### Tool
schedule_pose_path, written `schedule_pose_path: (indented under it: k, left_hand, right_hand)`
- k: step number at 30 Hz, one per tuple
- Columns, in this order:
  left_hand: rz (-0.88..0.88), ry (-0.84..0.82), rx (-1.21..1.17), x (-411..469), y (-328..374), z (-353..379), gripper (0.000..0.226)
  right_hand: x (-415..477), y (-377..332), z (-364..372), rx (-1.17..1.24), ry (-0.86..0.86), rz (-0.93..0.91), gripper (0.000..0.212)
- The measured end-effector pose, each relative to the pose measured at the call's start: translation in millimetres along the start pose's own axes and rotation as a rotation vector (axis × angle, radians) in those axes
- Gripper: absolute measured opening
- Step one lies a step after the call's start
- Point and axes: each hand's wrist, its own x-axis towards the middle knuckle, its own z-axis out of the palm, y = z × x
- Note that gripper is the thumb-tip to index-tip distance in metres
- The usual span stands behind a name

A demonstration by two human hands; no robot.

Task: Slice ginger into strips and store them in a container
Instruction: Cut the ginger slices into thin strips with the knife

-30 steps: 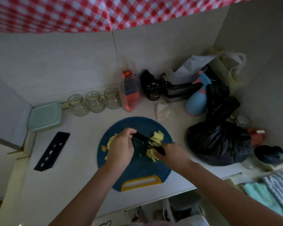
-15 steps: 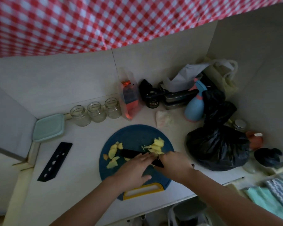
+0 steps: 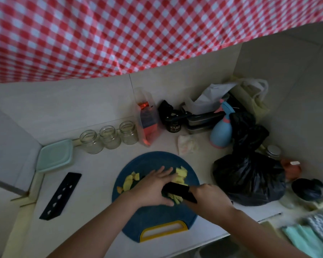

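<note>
Overhead, a red-and-white checked cloth fills the top of the view, cut off by the frame on three sides. Below it, the pale countertop runs into a dim corner, where the clutter is hard to make out. A knotted black plastic bag bulks at the right and hides whatever stands behind it. The round dark blue cutting board, its yellow handle slot nearest the person, lies mid-counter, with both forearms crossing its near half.

The left hand lies flat on the board with its fingers straight and spread, grasping nothing and covering the ginger under its palm. The right hand is clenched round the handle of a black knife; the handle itself is hidden in the fist, and the blade's tip disappears at the left hand's edge.

A mint green lidded container sits at the counter's far left, well apart from the board. A black knife sheath with cut-out holes lies between them. Three empty glass jars line the back wall.

The pale yellow ginger pieces lie on the board in small heaps: beyond the fingertips, left of the hand, and beneath the blade. Dim light blurs their shapes.
</note>
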Motion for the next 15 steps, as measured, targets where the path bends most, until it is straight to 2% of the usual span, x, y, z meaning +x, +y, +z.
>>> schedule_pose_path:
  k: [3,7,9,11,13,15]
  left_hand:
    - [-0.002,0.112,-0.011,-1.5,1.0,-4.1,0.087]
    - [0.036,0.421,-0.072,-13.2,8.6,-1.9,0.054]
    - [0.055,0.421,-0.059,-18.3,10.3,0.3,0.046]
    - [0.072,0.361,-0.029,-18.6,11.3,1.4,0.050]
    - [0.026,0.285,-0.006,-15.2,7.8,2.9,0.058]
    - [-0.106,0.192,0.037,-9.9,-1.3,4.4,0.078]
  right_hand:
    - [0.0,3.9,-4.5,0.027,0.034,-0.001,0.033]
    - [2.9,5.6,-9.7,0.040,0.009,0.039,0.031]
    - [4.2,6.8,-11.1,0.038,-0.004,0.049,0.030]
    - [5.0,7.4,-11.5,0.026,-0.017,0.061,0.031]
    - [5.2,5.9,-10.5,0.002,-0.037,0.078,0.033]
    - [4.2,6.0,-7.5,0.013,-0.046,0.100,0.033]
